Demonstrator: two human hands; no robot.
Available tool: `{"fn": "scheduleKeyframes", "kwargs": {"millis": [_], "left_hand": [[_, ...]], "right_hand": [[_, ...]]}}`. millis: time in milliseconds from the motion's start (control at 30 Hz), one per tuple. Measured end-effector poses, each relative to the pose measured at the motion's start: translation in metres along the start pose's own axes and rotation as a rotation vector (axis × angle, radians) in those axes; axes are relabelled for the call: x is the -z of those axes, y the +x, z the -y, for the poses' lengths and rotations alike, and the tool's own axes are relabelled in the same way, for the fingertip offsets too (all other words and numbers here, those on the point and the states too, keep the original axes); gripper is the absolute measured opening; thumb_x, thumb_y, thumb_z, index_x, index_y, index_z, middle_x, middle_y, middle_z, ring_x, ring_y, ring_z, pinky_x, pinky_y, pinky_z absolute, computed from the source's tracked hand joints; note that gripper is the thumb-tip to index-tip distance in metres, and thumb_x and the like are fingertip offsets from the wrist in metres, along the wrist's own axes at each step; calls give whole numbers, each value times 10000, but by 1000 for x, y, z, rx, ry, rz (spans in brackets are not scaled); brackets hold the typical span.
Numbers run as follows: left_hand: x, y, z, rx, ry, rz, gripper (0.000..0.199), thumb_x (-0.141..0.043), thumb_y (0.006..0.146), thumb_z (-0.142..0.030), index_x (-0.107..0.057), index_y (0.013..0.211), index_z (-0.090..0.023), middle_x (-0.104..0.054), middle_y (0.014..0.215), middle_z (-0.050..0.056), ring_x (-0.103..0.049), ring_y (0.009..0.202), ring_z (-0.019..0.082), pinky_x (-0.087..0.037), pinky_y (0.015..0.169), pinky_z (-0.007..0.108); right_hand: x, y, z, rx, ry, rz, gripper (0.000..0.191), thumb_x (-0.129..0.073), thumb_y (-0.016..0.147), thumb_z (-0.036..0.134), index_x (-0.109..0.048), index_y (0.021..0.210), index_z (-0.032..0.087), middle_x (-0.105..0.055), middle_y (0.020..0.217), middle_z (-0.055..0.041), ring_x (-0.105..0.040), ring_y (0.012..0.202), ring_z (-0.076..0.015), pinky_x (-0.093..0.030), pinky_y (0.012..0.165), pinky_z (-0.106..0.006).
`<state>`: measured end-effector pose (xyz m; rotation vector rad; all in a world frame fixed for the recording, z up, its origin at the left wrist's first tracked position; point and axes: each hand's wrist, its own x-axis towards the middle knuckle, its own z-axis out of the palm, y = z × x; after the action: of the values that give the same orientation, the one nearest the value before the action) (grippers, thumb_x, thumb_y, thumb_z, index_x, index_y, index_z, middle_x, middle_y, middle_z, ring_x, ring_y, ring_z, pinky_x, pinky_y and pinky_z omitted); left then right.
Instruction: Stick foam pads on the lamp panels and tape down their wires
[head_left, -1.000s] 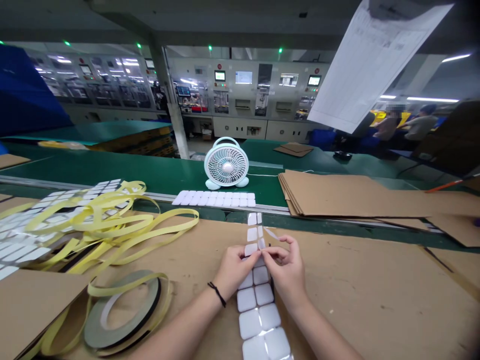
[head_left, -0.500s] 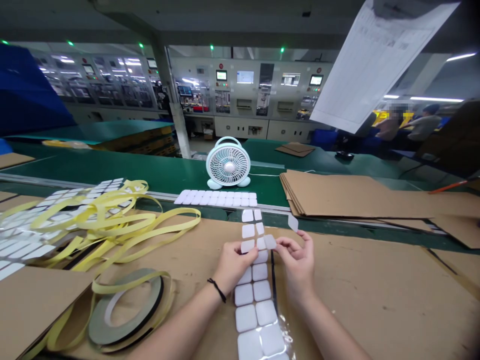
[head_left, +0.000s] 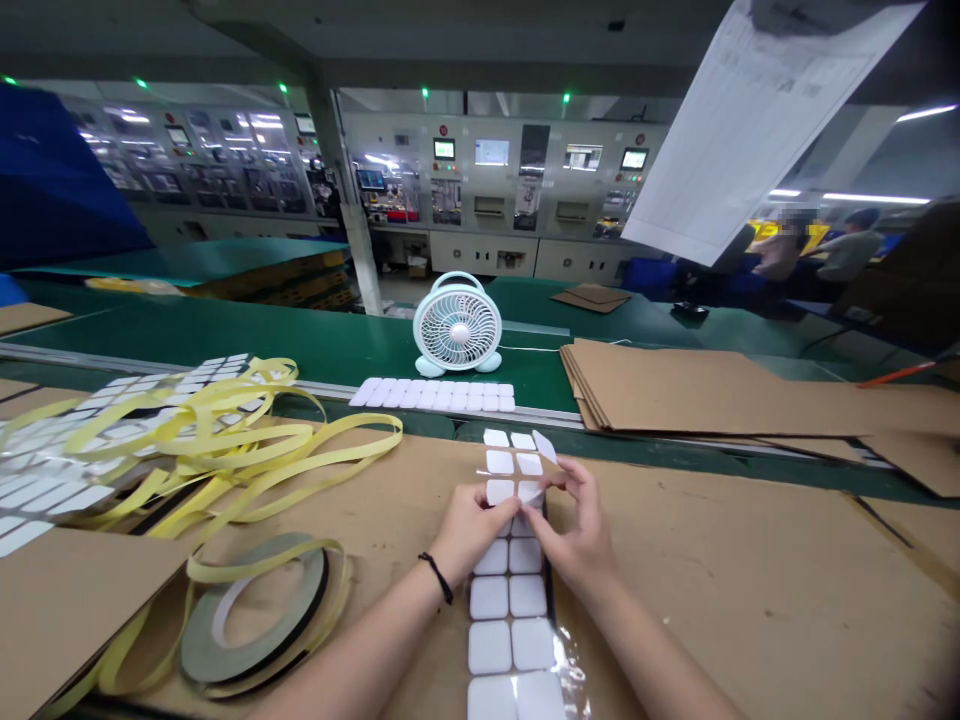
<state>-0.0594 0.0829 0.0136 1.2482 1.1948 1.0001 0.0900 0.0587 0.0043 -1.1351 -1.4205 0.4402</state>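
Brown cardboard (head_left: 712,600) lies under a double strip of white pads (head_left: 489,597). Right hand (head_left: 574,530) pinches one pad (head_left: 530,491) between fingertips; left hand (head_left: 471,532) lies on the strip beside it, fingers together, its grip unclear.

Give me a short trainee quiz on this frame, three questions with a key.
1. True or false: a black bracelet is on the wrist of the left hand.
2. Multiple choice: what stands just behind the separate row of white pads? A) a white desk fan B) a tape roll C) a cardboard stack
3. Fill in the blank: the long strip of white pads runs in ___ columns.

Key: 1 true; 2 A; 3 two.
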Motion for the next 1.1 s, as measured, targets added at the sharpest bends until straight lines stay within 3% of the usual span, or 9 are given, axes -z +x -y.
{"fn": "scheduleKeyframes", "kwargs": {"millis": [300, 467, 567, 667, 767, 867, 900, 967, 1100], "left_hand": [[11, 11, -3, 10, -279, -79, 284, -694, 675, -371, -709, 776, -106, -712, 813, 85, -622, 756, 193, -471, 706, 274], [72, 38, -10, -160, -266, -709, 398, -614, 739, -444, -675, 927, -99, -627, 668, 35, -528, 558, 130, -432, 520, 240], [118, 49, -10, -158, -239, -889, 421, -542, 800, -441, -618, 1049, -109, -576, 680, 14, -456, 505, 89, -385, 457, 208], [150, 50, -7, -117, -220, -1021, 455, -588, 783, -386, -538, 1145, -115, -598, 876, 61, -547, 660, 120, -464, 557, 236], [163, 42, -11, -50, -106, -1266, 829, -712, 675, -357, -296, 1351, -116, -481, 1219, 181, -561, 985, 227, -504, 773, 363], [155, 33, -25, -273, 293, -1547, 956, -736, 643, -350, -213, 1408, -118, -315, 1387, 222, -384, 1251, 289, -367, 1012, 440], [147, 31, -30, -397, 408, -1512, 836, -706, 675, -359, -314, 1372, -118, -374, 1355, 202, -385, 1249, 287, -341, 1034, 441], [123, 29, -35, -517, 445, -1162, 501, -633, 740, -385, -560, 1169, -137, -561, 1166, 138, -496, 1119, 266, -384, 988, 419], [57, 25, -19, -213, 176, -226, 294, -636, 736, -436, -695, 838, -167, -684, 915, 76, -603, 898, 220, -458, 847, 347]], "right_hand": [[4, 4, -8, -220, 213, -153, 482, -653, 786, 286, -400, 1193, 247, -589, 786, 13, -553, 729, -148, -453, 717, -295], [13, 15, -18, -314, 351, -314, 584, -734, 709, 307, -381, 1169, 234, -589, 768, 21, -556, 717, -137, -441, 706, -278], [14, 15, -25, -353, 367, -309, 621, -757, 674, 325, -387, 1162, 225, -591, 756, 25, -558, 700, -132, -442, 689, -268], [8, 13, -33, -396, 410, -282, 657, -771, 643, 346, -381, 1158, 227, -610, 751, 30, -575, 693, -134, -455, 692, -270], [0, 11, -43, -503, 500, -236, 728, -810, 568, 355, -376, 1139, 229, -630, 721, 41, -594, 659, -144, -469, 646, -265], [-5, 13, -49, -617, 581, -152, 786, -846, 490, 348, -391, 1119, 219, -637, 668, 53, -586, 579, -147, -452, 556, -246], [-6, 14, -50, -632, 603, -125, 790, -850, 484, 345, -396, 1117, 217, -641, 658, 55, -578, 563, -142, -444, 545, -240], [-6, 16, -49, -630, 640, -85, 780, -855, 487, 344, -407, 1113, 217, -647, 642, 55, -575, 560, -136, -441, 555, -236], [-8, 17, -44, -599, 669, -41, 781, -870, 461, 360, -429, 1089, 217, -652, 623, 47, -606, 594, -160, -468, 612, -272]]}}
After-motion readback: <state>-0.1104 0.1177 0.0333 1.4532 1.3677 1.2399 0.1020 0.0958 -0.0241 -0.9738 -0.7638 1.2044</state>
